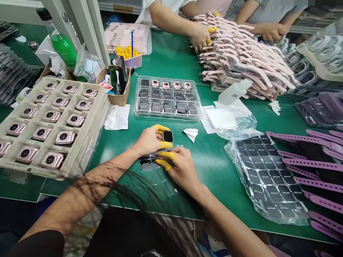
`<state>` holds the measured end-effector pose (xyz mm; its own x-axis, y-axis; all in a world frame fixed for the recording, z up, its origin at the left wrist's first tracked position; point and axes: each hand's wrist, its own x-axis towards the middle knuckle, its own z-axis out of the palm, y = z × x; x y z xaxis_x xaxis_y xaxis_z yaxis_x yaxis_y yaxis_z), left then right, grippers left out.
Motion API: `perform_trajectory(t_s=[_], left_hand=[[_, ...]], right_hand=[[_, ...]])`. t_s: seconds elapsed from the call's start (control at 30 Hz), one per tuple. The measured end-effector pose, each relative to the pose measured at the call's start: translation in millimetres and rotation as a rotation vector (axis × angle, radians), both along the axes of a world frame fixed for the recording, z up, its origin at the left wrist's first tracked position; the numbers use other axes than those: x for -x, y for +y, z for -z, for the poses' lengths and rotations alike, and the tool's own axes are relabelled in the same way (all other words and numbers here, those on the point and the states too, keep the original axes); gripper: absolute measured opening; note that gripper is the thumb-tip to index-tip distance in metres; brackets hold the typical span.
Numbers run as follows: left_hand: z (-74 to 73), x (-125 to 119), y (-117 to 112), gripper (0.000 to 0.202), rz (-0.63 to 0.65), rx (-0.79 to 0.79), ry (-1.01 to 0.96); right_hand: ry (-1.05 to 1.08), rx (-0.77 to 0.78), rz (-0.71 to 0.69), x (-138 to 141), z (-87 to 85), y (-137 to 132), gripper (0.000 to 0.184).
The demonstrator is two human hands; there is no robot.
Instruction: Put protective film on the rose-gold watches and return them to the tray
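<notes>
Pinching a black-screened smartwatch (168, 136) between yellow-capped fingertips, the left grip (151, 140) is shut on it while the right grip (182, 168) closes on a clear film (150, 165) on the green table (214, 200); a slack pinch could drop the watch or crease the film.

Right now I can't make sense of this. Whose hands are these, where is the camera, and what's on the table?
There's no machine here: these are a person's own bare hands, seen from a camera worn on their head. The left hand holds a small dark-faced smartwatch, with yellow finger cots on its fingertips. The right hand is at a clear plastic film. The green workbench carries a pulp tray of pink watch bodies, a clear tray of dark squares, and purple watch straps.
</notes>
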<state>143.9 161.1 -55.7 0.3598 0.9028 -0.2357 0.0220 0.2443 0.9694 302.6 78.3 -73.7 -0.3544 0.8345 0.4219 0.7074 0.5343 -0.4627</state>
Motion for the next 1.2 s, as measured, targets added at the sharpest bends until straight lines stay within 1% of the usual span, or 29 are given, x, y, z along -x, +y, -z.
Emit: perform_trajectory(t_s=[0.07,0.2,0.27,0.33,0.4,0.43,0.47,0.5,0.53,0.57,0.6,0.63,0.7,0.73,0.77,0.83,0.9,0.93,1.07,1.2], left_hand=[[1.2,0.8,3.1,0.053,-0.021,0.03,-0.043],[1.8,1.0,6.0,0.055,-0.073,0.064,-0.118],[1.3,0.8,5.3,0.056,-0.089,0.072,-0.133],[0.8,0.7,4.1,0.057,-0.087,0.075,-0.13],[0.6,0.4,3.2,0.059,-0.076,0.076,-0.123],[0.5,0.2,2.9,0.058,-0.072,0.074,-0.12],[0.5,-0.2,2.7,0.057,-0.068,0.07,-0.115],[0.3,-0.6,2.6,0.056,-0.064,0.065,-0.105],[0.1,-1.0,2.4,0.056,-0.057,0.058,-0.088],[-0.4,-1.4,2.3,0.055,-0.044,0.052,-0.063],[-1.2,-1.8,2.0,0.056,-0.029,0.045,-0.038],[-2.1,-2.0,1.7,0.057,-0.017,0.036,-0.014],[-4.2,-2.3,0.9,0.058,-0.004,0.018,0.032],[-5.2,-2.3,0.5,0.057,-0.002,0.012,0.049],[-6.2,-2.3,0.1,0.057,-0.001,0.009,0.064],[-7.3,-2.2,-0.7,0.058,0.014,0.011,0.09],[-7.3,-2.4,-1.4,0.059,0.039,0.002,0.113],[-7.0,-2.6,-1.8,0.059,0.05,-0.011,0.133],[-5.8,-3.6,-3.2,0.051,0.059,-0.077,0.229],[-6.5,-4.5,-4.0,0.045,0.068,-0.132,0.311]], right_hand=[[-0.025,-0.076,-0.082,-2.1,-1.4,9.6,0.019],[-0.05,-0.192,-0.251,-6.5,-1.7,22.8,0.038],[-0.025,-0.222,-0.3,-8.1,-4.1,22.9,0.041],[-0.005,-0.231,-0.323,-10.1,-12.6,17.7,0.041],[0.027,-0.182,-0.337,-12.9,-28.3,10.4,0.035],[0.078,-0.111,-0.356,-14.6,-37.6,8.0,0.03],[0.165,0.0,-0.383,-16.5,-46.8,7.4,0.026],[0.284,0.144,-0.409,-18.2,-54.7,9.3,0.022],[0.414,0.293,-0.391,-19.7,-60.2,13.8,0.018],[0.546,0.425,-0.329,-20.9,-62.5,20.6,0.014],[0.662,0.531,-0.217,-21.6,-61.5,29.2,0.009],[0.769,0.573,-0.036,-22.1,-57.3,38.5,0.01],[0.954,0.625,0.229,-22.5,-42.7,55.5,0.028],[1.014,0.655,0.306,-22.7,-34.4,61.4,0.034],[1.051,0.7,0.348,-23.0,-26.8,65.2,0.038],[1.072,0.808,0.366,-23.8,-16.3,66.7,0.041],[1.063,0.883,0.353,-24.3,-12.6,63.7,0.043],[1.061,0.895,0.347,-24.3,-12.4,62.0,0.043],[1.025,0.859,0.331,-22.5,-12.6,59.2,0.044],[1.002,0.805,0.337,-20.1,-9.2,59.1,0.042]])
